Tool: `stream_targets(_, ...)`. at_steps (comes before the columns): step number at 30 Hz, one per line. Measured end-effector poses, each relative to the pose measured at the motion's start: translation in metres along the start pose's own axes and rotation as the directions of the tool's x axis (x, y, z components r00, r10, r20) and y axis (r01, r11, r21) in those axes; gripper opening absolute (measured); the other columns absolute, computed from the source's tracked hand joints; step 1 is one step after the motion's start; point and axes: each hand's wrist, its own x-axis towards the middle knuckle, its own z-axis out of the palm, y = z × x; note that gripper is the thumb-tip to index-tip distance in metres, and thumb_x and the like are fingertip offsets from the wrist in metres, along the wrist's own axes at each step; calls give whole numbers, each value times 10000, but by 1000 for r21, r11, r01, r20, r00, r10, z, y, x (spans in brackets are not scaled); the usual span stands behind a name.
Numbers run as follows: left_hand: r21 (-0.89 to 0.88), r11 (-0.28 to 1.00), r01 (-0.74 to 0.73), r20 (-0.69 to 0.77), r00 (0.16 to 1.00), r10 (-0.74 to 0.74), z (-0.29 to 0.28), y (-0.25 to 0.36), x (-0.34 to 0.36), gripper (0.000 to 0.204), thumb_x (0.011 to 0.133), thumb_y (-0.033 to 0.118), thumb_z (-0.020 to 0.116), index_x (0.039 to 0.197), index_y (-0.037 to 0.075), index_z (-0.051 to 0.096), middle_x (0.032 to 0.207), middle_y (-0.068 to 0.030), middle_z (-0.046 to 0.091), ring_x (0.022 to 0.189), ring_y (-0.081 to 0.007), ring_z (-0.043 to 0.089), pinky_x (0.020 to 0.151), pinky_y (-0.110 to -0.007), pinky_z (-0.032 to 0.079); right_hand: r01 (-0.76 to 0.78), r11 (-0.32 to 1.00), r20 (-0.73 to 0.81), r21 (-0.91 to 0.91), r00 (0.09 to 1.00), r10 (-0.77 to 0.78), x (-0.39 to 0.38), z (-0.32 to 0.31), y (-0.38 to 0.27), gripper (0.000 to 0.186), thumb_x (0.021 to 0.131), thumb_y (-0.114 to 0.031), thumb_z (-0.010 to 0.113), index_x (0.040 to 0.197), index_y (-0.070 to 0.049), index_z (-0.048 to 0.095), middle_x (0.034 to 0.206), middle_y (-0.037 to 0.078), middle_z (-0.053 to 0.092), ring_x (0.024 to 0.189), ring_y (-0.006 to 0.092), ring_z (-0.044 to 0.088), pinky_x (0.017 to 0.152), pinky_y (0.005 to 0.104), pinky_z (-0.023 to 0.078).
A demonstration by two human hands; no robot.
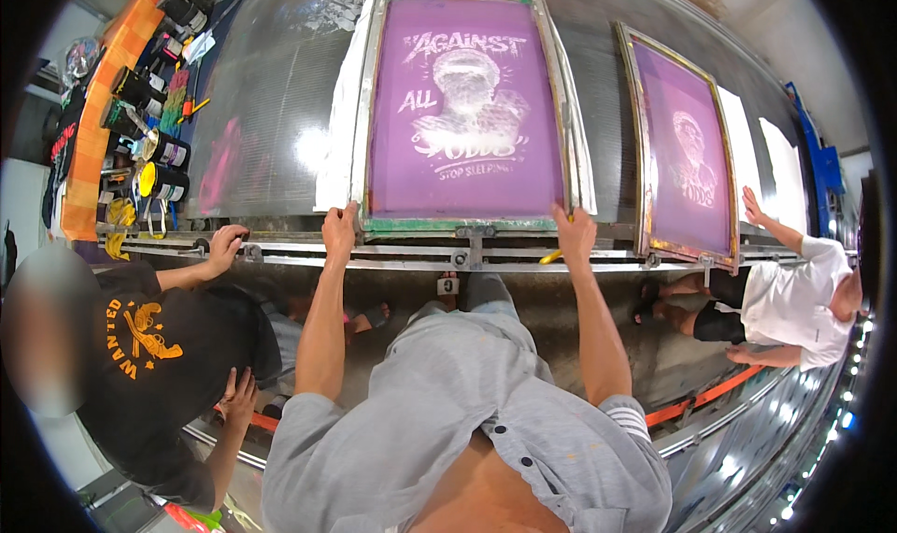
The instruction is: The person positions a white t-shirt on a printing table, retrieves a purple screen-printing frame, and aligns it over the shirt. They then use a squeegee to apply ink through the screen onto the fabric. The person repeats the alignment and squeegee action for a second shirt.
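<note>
A screen printing frame [467, 226] with purple mesh lies in front of me over a white fabric piece [334, 173]. Pale lettering and a figure show in the mesh. My left hand [339, 234] is closed on the frame's near left corner. At the near right corner, my right hand [575, 235] grips the same frame. A small yellow piece [551, 256] sticks out beside the right hand; whether I hold it too is unclear. The near edge of the frame meets a metal clamp [476, 243] on the rail.
Another purple screen [687, 150] stands tilted at right, near a person in white [794, 299]. At left, a person in a black shirt [177, 337] rests a hand by the metal rail [402, 255]. Ink jars [168, 150] and tools line the far left.
</note>
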Motion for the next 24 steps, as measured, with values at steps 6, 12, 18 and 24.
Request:
stream_targets(6, 201, 977, -71, -74, 993, 88, 2, 1, 4, 482, 899, 401, 694, 956, -72, 624, 743, -131, 599, 712, -217, 534, 679, -400, 441, 286, 931, -95, -227, 945, -313, 104, 26, 18, 431, 786, -321, 788, 871, 89, 688, 1145, 233, 603, 1100, 380, 560, 916, 455, 473)
stream_targets(12, 292, 892, -346, -118, 912, 393, 21, 31, 31, 495, 773, 338, 807, 991, -81, 659, 1002, -237, 611, 963, -370, 572, 844, -468, 444, 176, 947, 58, -269, 984, -167, 142, 43, 23, 350, 772, -296, 794, 780, 24, 653, 1075, 161, 601, 1041, 344, 579, 852, 451, 493)
stream_targets(18, 159, 960, -228, -60, 969, 240, 27, 40, 42, 428, 789, 238, 782, 971, -102, 596, 1051, -195, 563, 1039, -339, 499, 902, -449, 418, 161, 954, -77, -254, 980, -185, 140, 46, 24, 290, 764, -251, 779, 752, -11, 616, 1001, 106, 587, 965, 317, 591, 766, 457, 494)
stream_targets(24, 243, 888, -392, -198, 876, 441, 41, 25, 45, 472, 777, 233, 796, 1077, -88, 626, 1090, -175, 548, 1043, -335, 508, 907, -438, 428, 216, 939, -117, -269, 960, -255, 135, 43, 26, 271, 763, -216, 778, 750, -7, 606, 990, 107, 591, 932, 326, 598, 746, 450, 491)
